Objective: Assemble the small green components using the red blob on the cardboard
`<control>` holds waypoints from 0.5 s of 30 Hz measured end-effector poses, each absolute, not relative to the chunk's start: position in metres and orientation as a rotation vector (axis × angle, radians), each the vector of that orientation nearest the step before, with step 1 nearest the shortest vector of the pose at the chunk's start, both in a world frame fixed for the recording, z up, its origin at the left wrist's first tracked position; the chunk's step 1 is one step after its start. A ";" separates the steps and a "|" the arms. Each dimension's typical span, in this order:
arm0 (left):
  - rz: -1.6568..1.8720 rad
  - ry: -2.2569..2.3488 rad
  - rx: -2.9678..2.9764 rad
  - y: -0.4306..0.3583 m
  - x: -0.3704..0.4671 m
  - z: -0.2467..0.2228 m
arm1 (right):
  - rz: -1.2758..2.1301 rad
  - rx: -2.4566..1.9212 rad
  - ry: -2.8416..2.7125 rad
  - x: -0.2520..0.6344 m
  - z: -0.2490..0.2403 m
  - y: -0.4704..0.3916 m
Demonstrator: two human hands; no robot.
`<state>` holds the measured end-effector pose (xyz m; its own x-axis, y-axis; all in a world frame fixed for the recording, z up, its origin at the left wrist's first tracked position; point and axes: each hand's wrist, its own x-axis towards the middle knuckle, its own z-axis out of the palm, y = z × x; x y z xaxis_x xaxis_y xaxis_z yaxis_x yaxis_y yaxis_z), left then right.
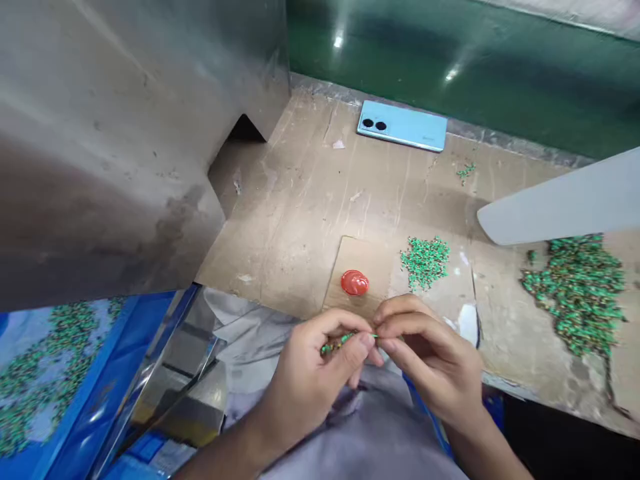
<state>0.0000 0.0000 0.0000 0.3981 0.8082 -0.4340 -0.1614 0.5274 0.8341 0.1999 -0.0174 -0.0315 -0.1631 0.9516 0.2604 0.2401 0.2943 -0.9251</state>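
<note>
My left hand [320, 367] is closed around a small heap of tiny green parts [340, 343], some showing between thumb and fingers. At its fingertips a tiny green part [374, 335] sticks out toward my right hand [430, 353]. My right thumb and fingers are pinched together at that same part; their exact grip is too small to make out. Just beyond the hands, a blob of red paste [355, 283] sits on a piece of cardboard [363, 250]. A small pile of green parts [425, 262] lies to the right of the cardboard.
A larger heap of green parts [583, 293] lies at the right, under a white bar [560, 200]. A light-blue phone [403, 125] rests by the green wall [450, 60]. A metal housing [125, 133] stands at left, above a blue tray [95, 393] of more parts.
</note>
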 end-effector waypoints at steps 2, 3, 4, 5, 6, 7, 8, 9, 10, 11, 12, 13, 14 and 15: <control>0.699 0.997 0.871 0.001 -0.002 -0.002 | 0.929 -1.111 -1.645 0.201 -0.032 -0.018; 0.700 1.012 0.910 0.001 -0.003 -0.003 | 0.924 -1.112 -1.654 0.201 -0.032 -0.018; 0.705 1.027 0.950 0.001 -0.003 -0.004 | 0.923 -1.113 -1.660 0.201 -0.032 -0.018; 0.716 1.046 1.000 0.000 -0.003 -0.004 | 0.926 -1.116 -1.661 0.201 -0.032 -0.018; 0.727 1.064 1.045 0.000 -0.003 -0.005 | 0.930 -1.118 -1.660 0.201 -0.032 -0.017; 0.739 1.080 1.079 -0.001 -0.003 -0.006 | 0.935 -1.124 -1.660 0.200 -0.032 -0.017; 0.747 1.094 1.104 -0.002 -0.003 -0.006 | 0.938 -1.129 -1.664 0.200 -0.032 -0.017; 0.753 1.106 1.122 -0.002 -0.003 -0.007 | 0.939 -1.132 -1.672 0.200 -0.032 -0.016; 0.753 1.113 1.133 -0.003 -0.003 -0.008 | 0.936 -1.133 -1.686 0.200 -0.032 -0.016; 0.753 1.114 1.137 -0.003 -0.002 -0.008 | 0.932 -1.132 -1.704 0.201 -0.032 -0.015; 0.752 1.110 1.127 -0.003 -0.003 -0.009 | 0.925 -1.129 -1.722 0.202 -0.032 -0.014; 0.747 1.099 1.095 -0.003 -0.003 -0.010 | 0.912 -1.127 -1.738 0.203 -0.032 -0.012; 0.735 1.084 1.038 -0.002 -0.003 -0.011 | 0.889 -1.130 -1.749 0.204 -0.032 -0.010; 0.721 1.055 0.961 -0.002 -0.005 -0.012 | 0.859 -1.139 -1.755 0.206 -0.032 -0.008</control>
<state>-0.0045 -0.0016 -0.0117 0.3430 0.8586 -0.3810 -0.0431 0.4196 0.9067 0.2058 -0.0081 -0.0325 -0.2219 0.9326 0.2846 0.3473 0.3483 -0.8707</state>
